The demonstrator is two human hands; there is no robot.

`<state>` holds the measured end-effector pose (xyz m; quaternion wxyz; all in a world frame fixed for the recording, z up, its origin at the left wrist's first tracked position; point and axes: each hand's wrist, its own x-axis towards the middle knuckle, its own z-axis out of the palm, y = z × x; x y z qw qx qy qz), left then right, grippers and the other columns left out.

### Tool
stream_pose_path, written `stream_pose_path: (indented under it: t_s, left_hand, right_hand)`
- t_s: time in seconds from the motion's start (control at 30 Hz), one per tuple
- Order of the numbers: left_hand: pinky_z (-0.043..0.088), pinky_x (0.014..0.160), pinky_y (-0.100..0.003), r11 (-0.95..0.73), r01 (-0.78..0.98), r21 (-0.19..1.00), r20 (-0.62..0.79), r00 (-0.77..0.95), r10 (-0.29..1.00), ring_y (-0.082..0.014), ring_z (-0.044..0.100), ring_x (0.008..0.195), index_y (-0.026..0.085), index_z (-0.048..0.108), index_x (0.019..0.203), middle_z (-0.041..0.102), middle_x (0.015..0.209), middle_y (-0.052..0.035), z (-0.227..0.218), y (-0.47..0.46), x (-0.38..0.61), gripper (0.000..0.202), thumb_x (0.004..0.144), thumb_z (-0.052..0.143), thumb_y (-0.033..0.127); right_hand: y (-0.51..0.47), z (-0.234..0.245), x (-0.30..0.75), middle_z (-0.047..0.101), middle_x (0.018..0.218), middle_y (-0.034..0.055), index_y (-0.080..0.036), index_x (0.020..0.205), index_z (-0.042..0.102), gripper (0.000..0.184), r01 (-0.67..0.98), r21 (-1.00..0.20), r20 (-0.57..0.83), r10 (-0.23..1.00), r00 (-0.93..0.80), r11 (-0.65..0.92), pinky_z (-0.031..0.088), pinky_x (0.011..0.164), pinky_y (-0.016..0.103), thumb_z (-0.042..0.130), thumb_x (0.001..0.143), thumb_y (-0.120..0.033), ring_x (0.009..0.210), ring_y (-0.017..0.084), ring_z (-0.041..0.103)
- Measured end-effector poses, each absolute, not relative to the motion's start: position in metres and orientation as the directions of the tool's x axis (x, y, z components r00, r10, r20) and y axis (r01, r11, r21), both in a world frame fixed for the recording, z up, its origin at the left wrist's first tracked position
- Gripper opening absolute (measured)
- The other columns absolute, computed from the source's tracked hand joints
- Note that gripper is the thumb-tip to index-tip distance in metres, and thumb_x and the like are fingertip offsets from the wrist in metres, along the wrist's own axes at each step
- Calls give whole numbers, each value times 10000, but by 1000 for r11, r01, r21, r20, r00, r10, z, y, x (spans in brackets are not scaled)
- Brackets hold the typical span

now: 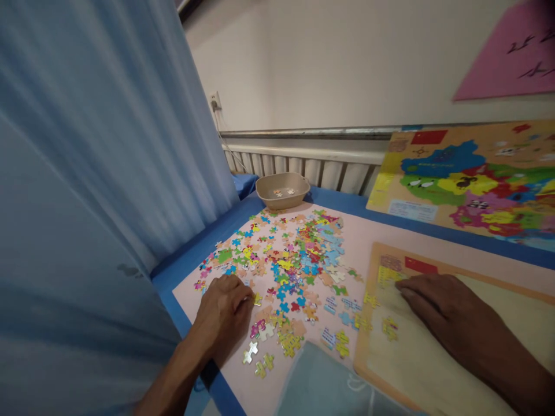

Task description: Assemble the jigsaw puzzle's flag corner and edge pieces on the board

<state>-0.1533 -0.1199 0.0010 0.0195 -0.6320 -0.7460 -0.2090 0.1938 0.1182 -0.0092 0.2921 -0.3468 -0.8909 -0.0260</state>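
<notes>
My left hand (225,303) is low over the pink sheet, fingers curled and closed. At its thumb and fingertips is a small yellow puzzle piece (257,299). My right hand (455,312) reaches across the puzzle board (365,341), with thumb and index finger together at the tips. They touch the board beside joined yellow pieces (388,276) in its upper left corner; anything between them is hidden. More joined yellow pieces (389,328) lie on the board below those fingertips. Between my hands spread many loose, colourful puzzle pieces (284,289).
A beige basin (282,202) with several pieces in it stands at the table's back edge. A finished map puzzle (459,179) leans at the back right. The blue curtain (108,144) hangs close on the left. A radiator (333,172) runs behind the table.
</notes>
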Motion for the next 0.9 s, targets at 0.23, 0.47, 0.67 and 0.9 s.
stream_pose_path:
  t_s: [0.23, 0.47, 0.67, 0.9]
  left_hand:
    - [405, 802, -375, 79, 901, 427, 129, -147, 981, -200, 599, 870, 228, 695, 853, 665, 854, -13, 10, -127, -131, 169, 958, 572, 177]
    - [421, 805, -396, 152, 911, 384, 101, -206, 973, -222, 597, 880, 236, 700, 861, 662, 899, -28, 15, -151, -127, 97, 904, 627, 190]
    - [420, 788, -394, 92, 897, 433, 168, -181, 969, -210, 601, 844, 232, 678, 847, 669, 873, -16, -1, -162, -115, 142, 891, 598, 123]
    - [421, 771, -406, 151, 926, 346, 243, -243, 939, -228, 603, 827, 219, 670, 832, 654, 829, -38, -4, -161, -123, 153, 909, 580, 122]
  right_hand:
    - [124, -20, 200, 797, 869, 86, -233, 866, 737, 607, 556, -184, 533, 558, -636, 811, 576, 715, 471, 306, 1048, -620, 782, 289, 720]
    - [126, -22, 202, 789, 887, 83, -240, 881, 730, 532, 548, -211, 506, 570, -647, 809, 557, 731, 471, 341, 1039, -566, 808, 293, 699]
    - [125, -22, 203, 783, 913, 95, -253, 889, 723, 516, 573, -242, 468, 611, -638, 783, 560, 779, 479, 343, 1023, -575, 852, 305, 689]
    - [128, -28, 205, 783, 917, 88, -252, 894, 723, 523, 562, -226, 491, 591, -640, 796, 559, 779, 477, 346, 1027, -588, 856, 300, 689]
